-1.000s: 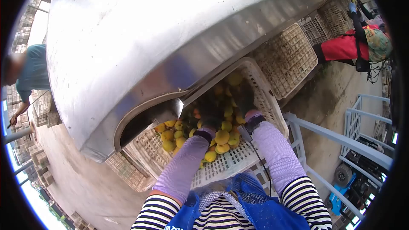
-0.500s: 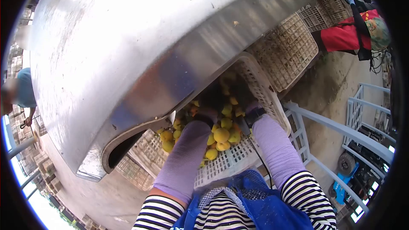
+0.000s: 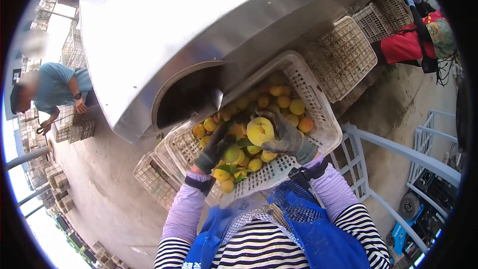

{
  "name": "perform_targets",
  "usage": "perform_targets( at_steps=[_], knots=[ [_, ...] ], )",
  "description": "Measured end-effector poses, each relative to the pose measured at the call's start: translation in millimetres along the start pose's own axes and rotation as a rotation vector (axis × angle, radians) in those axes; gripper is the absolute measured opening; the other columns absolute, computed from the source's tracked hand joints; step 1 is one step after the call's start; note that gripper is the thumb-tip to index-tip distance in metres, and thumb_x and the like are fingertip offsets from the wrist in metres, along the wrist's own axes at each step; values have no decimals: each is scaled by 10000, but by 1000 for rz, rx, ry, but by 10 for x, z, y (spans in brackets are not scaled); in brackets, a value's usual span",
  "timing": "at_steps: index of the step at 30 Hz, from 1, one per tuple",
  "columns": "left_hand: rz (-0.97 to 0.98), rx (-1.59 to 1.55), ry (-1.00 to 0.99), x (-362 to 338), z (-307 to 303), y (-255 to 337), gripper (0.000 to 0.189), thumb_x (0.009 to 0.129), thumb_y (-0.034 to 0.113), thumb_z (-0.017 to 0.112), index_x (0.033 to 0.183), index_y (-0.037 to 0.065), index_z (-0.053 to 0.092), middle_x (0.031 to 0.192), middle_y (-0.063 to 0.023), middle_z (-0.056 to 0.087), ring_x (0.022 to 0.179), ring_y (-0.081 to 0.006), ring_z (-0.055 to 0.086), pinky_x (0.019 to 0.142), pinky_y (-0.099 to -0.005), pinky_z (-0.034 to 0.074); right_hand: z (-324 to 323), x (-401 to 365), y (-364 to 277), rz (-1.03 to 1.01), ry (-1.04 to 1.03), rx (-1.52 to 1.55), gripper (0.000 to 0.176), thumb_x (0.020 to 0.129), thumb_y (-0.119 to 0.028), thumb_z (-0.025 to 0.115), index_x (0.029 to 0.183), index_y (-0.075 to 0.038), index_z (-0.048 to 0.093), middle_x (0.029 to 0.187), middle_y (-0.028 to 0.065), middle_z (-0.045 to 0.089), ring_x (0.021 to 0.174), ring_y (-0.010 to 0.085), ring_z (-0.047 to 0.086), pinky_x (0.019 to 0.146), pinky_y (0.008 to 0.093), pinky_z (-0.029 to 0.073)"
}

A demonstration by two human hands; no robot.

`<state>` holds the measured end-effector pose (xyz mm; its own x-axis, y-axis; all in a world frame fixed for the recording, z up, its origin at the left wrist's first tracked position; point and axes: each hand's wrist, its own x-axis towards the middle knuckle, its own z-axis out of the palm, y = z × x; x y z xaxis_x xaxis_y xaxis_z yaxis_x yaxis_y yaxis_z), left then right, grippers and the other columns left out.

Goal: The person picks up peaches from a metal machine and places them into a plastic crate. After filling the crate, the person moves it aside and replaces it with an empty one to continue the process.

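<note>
Yellow peaches, some blushed orange and a few with green leaves, lie in a white plastic crate [image 3: 326, 122] in front of me. My right hand [image 3: 289, 137], in a dark grey glove, is closed around a large yellow peach [image 3: 260, 131] and holds it above the others. My left hand [image 3: 215, 147], also gloved, is low at the crate's left side. Its fingers curl by a greenish-yellow peach [image 3: 231, 154] and appear closed on it, though blur and shade partly hide the fingertips.
A big metal hood with a dark round opening [image 3: 184, 94] overhangs the crate's far side. More crates [image 3: 343, 60] stand right and left. A blue-grey railing [image 3: 403, 152] runs at right. One person [image 3: 59, 87] bends at left; another [image 3: 406, 42] is at far right.
Both hands have come back towards me from under the metal hood, and the right now holds up a peach. My view has shifted, showing more of the crate and the person at left.
</note>
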<state>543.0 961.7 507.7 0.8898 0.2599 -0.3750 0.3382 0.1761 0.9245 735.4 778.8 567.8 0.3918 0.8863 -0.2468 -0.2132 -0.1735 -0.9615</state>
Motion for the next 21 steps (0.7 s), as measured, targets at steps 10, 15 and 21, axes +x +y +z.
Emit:
perform_targets(
  at_steps=[10,15,21],
  knots=[
    [97,-434,137,-838,257,594,661,942,370,665,1444,19,419,1428,-141,482,1307,-244,486,1103,-367,393,530,-82,-451,-328,-149,-411,729,813,-234,737,1449,-15,455,1477,182,451,1346,326,459,1123,430,375],
    [195,-423,142,-950,168,444,591,966,331,636,1421,14,430,1410,-142,492,1294,-236,494,1086,-360,410,607,-129,-468,-208,-222,3,777,808,-283,769,1454,-2,441,1409,198,486,1259,352,528,1074,428,427],
    [180,-344,149,-921,195,558,557,1001,254,597,1459,3,401,1415,-145,481,1305,-243,485,1104,-370,400,1011,-109,-495,-345,102,-445,924,664,-263,904,1421,-9,438,1369,218,491,1265,370,514,1055,439,449]
  ],
)
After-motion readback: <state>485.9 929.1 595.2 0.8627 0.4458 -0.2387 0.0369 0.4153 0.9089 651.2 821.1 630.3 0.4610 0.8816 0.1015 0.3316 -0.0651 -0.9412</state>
